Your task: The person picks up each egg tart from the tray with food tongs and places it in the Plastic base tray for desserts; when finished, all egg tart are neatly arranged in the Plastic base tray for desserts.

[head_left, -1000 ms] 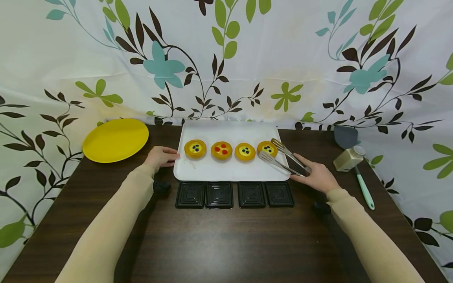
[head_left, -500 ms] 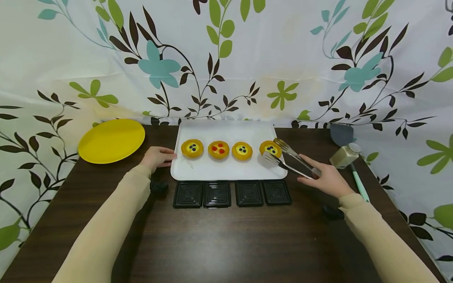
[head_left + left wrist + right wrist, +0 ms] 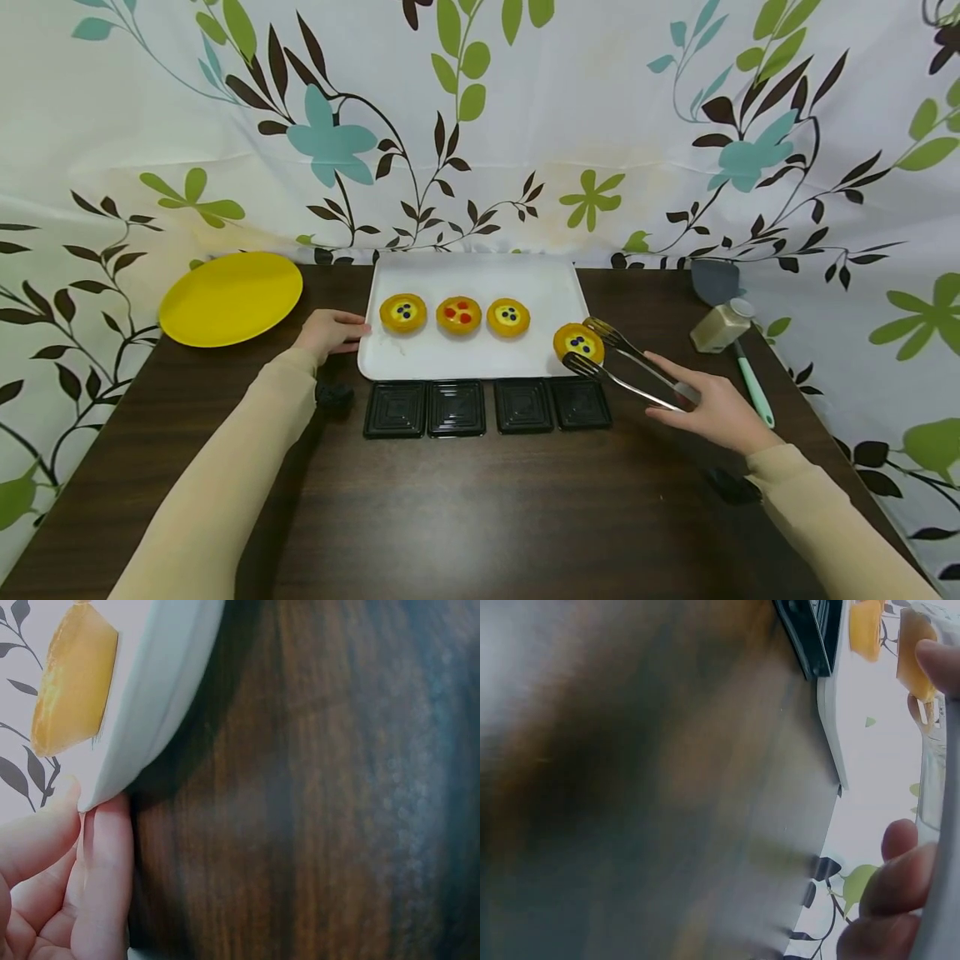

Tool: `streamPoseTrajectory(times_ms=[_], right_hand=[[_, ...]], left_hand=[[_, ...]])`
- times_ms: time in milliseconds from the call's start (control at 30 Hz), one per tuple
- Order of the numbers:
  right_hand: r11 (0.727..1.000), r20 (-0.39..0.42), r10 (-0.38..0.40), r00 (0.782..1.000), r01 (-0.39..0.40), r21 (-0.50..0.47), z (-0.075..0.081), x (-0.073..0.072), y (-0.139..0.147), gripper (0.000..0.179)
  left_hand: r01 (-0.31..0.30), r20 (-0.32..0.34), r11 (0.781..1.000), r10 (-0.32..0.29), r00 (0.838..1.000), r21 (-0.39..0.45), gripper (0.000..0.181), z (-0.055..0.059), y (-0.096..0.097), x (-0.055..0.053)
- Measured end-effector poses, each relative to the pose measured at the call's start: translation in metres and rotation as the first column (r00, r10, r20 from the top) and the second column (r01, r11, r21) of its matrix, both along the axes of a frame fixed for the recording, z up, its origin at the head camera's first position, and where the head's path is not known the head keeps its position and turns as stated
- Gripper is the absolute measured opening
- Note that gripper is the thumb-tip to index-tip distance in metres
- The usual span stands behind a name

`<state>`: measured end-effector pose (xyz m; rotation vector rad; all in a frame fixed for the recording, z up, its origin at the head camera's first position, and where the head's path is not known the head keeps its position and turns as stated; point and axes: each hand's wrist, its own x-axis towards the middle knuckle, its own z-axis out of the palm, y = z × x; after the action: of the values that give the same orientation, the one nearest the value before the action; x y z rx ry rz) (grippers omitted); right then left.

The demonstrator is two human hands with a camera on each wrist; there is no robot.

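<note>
My left hand (image 3: pixel 328 332) pinches the left rim of a white rectangular tray (image 3: pixel 472 273); in the left wrist view the thumb is over the rim and the fingers (image 3: pixel 109 862) are under it. Metal tongs (image 3: pixel 637 390) are in my right hand (image 3: pixel 708 403), their tips around a round tart with blue dots (image 3: pixel 573 343). That tart appears over the tray's front right corner, raised in the right wrist view. In a row on the tray sit a blue-dotted tart (image 3: pixel 403 313), a red-topped tart (image 3: pixel 458 315) and another blue-dotted tart (image 3: pixel 508 317).
Several small black square trays (image 3: pixel 456 408) line the white tray's front edge. A yellow plate (image 3: pixel 231 300) lies back left. At right are a shaker bottle (image 3: pixel 722 327) and a spatula with a grey head and mint handle (image 3: pixel 753 387). A patterned cloth (image 3: pixel 450 150) hangs behind the table.
The tongs have closed in on the rightmost tart and carried it forward and right, away from the row. My right hand has moved right and nearer; the left hand keeps its hold on the tray.
</note>
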<state>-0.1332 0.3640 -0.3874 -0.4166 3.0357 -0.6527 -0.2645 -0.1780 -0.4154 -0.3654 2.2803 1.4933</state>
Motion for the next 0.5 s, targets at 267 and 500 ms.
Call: streamPoseTrajectory(times_ms=[267,500], right_hand=[[1.000,-0.009,0.030,1.000,-0.030,-0.003,-0.005,0.023,0.008,0.081],[0.999,-0.029,0.047,0.998,-0.047,0.007,-0.014,0.041,0.012,0.080]], left_hand=[[0.001,-0.004,1.000,-0.001,1.000,-0.002,0.046,0.001,0.000,0.000],[-0.001,-0.009,1.000,0.001,1.000,0.001,0.047,0.002,0.002,0.002]])
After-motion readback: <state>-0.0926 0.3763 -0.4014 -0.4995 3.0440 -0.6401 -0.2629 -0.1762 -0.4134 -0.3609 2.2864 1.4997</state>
